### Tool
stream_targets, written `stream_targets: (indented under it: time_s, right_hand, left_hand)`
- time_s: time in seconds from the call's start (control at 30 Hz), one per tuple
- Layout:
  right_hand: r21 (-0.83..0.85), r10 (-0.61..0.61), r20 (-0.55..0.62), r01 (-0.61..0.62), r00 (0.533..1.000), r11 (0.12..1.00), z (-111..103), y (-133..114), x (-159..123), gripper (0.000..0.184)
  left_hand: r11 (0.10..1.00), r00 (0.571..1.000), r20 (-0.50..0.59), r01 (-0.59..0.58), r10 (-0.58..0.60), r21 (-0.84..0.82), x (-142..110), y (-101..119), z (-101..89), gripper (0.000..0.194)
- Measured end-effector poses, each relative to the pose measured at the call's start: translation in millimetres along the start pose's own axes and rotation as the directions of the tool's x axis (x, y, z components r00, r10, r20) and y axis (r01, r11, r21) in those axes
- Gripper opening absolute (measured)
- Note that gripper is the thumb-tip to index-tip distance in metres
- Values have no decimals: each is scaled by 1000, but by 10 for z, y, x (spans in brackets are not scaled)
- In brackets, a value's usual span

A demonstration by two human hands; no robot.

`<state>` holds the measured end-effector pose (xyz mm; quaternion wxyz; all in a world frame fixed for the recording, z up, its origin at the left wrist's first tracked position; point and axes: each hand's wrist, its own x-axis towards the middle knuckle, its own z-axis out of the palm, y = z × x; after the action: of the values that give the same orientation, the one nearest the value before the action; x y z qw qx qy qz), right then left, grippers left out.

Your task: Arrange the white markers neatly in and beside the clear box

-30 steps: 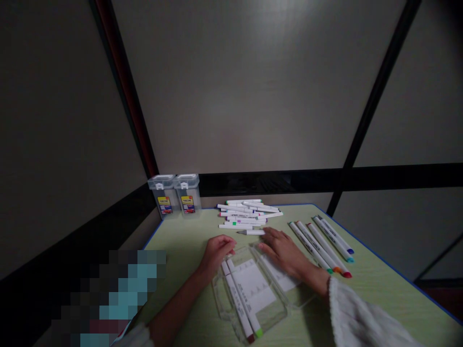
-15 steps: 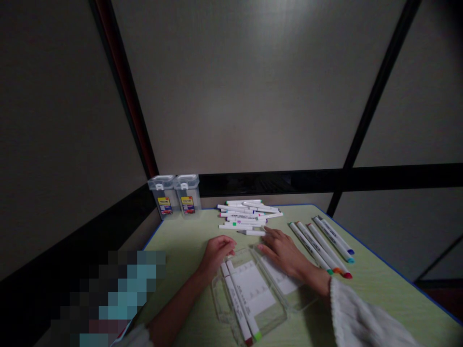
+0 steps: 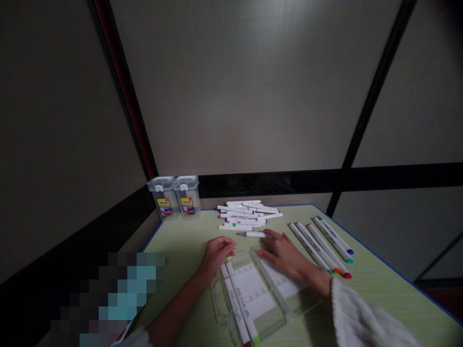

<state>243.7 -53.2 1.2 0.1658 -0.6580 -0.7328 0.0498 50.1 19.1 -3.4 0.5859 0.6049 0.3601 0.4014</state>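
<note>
A clear plastic case (image 3: pixel 287 313) lies open on the table, with white paper inserts showing through both halves. Its left half holds two white markers, one dark-red-ended marker (image 3: pixel 235 306) and one green-ended marker (image 3: pixel 248 311). At that half's upper left corner rests my left hand (image 3: pixel 218 256), loosely closed, with nothing visible in its fingers. My right hand (image 3: pixel 287 254) hovers over the top of the right half, thumb apart from the fingers. Its index fingertip reaches the right end of a grey-tipped white marker (image 3: pixel 255 234), which lies on the table.
Behind the case is a pile of white markers (image 3: pixel 246 214). Several thicker markers (image 3: pixel 321 246) lie slanted to the right. Two lidded clear containers (image 3: pixel 164 195) stand at the back left, against the wall. The table (image 3: pixel 379 299) has a blue edge.
The fingers of my right hand have drawn in slightly around the end of the grey-tipped marker. My left hand, the case and the other markers have stayed nearly still.
</note>
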Motion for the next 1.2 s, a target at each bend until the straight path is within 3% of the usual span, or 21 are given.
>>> stream_targets:
  time_s: [0.47, 0.97, 1.2]
  right_hand:
    - [-79, -26, -46, 22, 999, 997, -14, -67, -43, 36]
    - [-204, -160, -218, 116, 963, 972, -63, -178, -68, 37]
    - [-241, -247, -216, 193, 945, 951, -80, -362, -119, 37]
  left_hand:
    - [1000, 1000, 12, 0, 0, 2, 13, -30, -16, 15]
    - [997, 1000, -23, -3, 1, -74, 13, -34, -17, 14]
    - [987, 1000, -7, -17, 16, -160, 64, -120, -62, 36]
